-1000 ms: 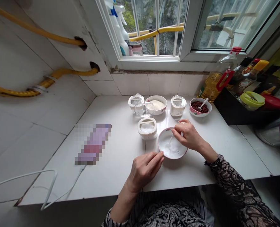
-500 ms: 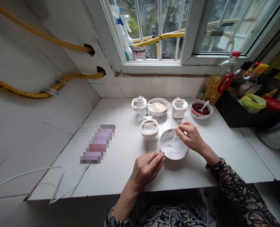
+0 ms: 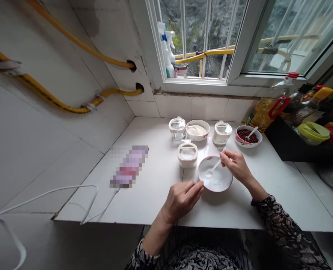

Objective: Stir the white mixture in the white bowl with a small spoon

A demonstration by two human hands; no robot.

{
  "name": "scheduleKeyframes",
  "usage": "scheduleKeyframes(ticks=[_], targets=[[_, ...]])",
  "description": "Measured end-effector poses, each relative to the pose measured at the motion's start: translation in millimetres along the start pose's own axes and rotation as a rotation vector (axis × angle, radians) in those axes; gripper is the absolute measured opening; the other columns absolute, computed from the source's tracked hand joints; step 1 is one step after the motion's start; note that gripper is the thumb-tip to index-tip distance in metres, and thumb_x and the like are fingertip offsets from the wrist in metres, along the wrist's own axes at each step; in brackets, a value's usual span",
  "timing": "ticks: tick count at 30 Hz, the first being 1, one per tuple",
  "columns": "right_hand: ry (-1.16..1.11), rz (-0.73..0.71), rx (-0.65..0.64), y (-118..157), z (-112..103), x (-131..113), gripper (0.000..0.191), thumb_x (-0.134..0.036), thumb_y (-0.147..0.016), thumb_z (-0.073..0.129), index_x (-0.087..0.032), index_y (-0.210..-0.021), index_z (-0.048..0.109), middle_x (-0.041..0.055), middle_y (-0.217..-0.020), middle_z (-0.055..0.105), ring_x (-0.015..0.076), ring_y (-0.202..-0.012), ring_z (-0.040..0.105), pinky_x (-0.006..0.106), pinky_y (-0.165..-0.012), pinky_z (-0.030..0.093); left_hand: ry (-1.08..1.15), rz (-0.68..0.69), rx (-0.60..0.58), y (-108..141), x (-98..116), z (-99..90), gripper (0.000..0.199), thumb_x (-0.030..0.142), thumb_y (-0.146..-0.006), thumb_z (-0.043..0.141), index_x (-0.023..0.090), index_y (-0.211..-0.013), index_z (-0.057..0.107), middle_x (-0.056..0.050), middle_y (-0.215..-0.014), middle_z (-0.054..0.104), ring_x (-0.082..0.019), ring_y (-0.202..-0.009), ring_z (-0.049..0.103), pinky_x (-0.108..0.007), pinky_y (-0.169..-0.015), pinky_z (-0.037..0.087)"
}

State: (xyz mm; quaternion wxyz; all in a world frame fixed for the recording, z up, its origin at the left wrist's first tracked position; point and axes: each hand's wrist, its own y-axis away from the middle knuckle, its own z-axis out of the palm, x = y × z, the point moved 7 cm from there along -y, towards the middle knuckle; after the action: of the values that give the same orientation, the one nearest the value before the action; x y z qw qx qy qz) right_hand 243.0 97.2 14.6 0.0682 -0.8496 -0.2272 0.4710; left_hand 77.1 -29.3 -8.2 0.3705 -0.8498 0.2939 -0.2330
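Note:
A white bowl with a pink rim rests on the counter in front of me, with something white or clear in it that I cannot make out. My left hand pinches the bowl's left edge between thumb and fingers. In my right hand, over the bowl's right side, is the handle of a small white spoon, its head down inside the bowl. Just behind and left of the bowl stands a square lidded jar with white contents.
Farther back are a bowl of white powder, two more clear-lidded jars and a bowl of dark red beans with a spoon. An oil bottle and a black condiment box stand right. A blurred phone-like object with a cable lies left.
The whole view has shifted, so the counter items appear farther right. Both hands keep their holds on bowl and spoon; the spoon tilts slightly differently.

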Motion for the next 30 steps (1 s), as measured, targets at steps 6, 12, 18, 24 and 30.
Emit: scheduleKeyframes(ticks=[6,12,18,24,30], targets=[[-0.256,0.122,0.095,-10,-2,17,0.054,-0.063,-0.087,0.056,-0.022,-0.052,0.053,-0.0001,-0.051,0.054,0.0143,-0.052,0.05,0.029,-0.058,0.043,0.006,0.007,0.012,0,1,-0.3,0.016,0.016,-0.099,0.051,0.014,-0.106,0.065,0.0,-0.066,0.067,-0.011,-0.052,0.059,-0.024,-0.053,0.041],[-0.18,-0.033,0.225,-30,-8,-13,0.052,-0.066,-0.092,0.051,-0.023,-0.063,0.055,0.0007,-0.058,0.059,0.0162,-0.056,0.054,0.031,-0.061,0.044,-0.012,0.017,0.019,0,1,0.5,0.018,0.018,-0.101,0.048,0.014,-0.104,0.066,0.001,-0.062,0.064,-0.011,-0.049,0.056,-0.025,-0.049,0.037],[0.367,-0.604,0.314,-15,14,-74,0.032,-0.033,-0.103,0.045,-0.023,-0.075,0.056,-0.002,-0.065,0.064,0.0149,-0.06,0.054,0.04,-0.099,0.039,-0.034,0.012,0.018,1,0,1.7,0.021,0.018,-0.101,0.046,0.016,-0.104,0.067,0.002,-0.057,0.06,-0.011,-0.047,0.053,-0.025,-0.048,0.035],[0.401,-0.62,0.35,-11,5,-74,0.029,-0.028,-0.102,0.048,-0.023,-0.075,0.056,-0.0032,-0.062,0.063,0.0142,-0.056,0.054,0.039,-0.098,0.041,-0.05,0.023,0.029,0,1,0.3,0.023,0.018,-0.102,0.044,0.016,-0.104,0.067,0.002,-0.056,0.06,-0.011,-0.046,0.053,-0.025,-0.048,0.036],[0.209,-0.306,0.081,-9,-21,-39,0.039,-0.036,-0.099,0.05,-0.024,-0.063,0.054,-0.0003,-0.061,0.063,0.0166,-0.06,0.057,0.032,-0.07,0.046,-0.03,0.035,0.03,0,1,-1.0,0.022,0.018,-0.101,0.046,0.013,-0.106,0.067,0.002,-0.058,0.059,-0.012,-0.047,0.053,-0.026,-0.048,0.037]])
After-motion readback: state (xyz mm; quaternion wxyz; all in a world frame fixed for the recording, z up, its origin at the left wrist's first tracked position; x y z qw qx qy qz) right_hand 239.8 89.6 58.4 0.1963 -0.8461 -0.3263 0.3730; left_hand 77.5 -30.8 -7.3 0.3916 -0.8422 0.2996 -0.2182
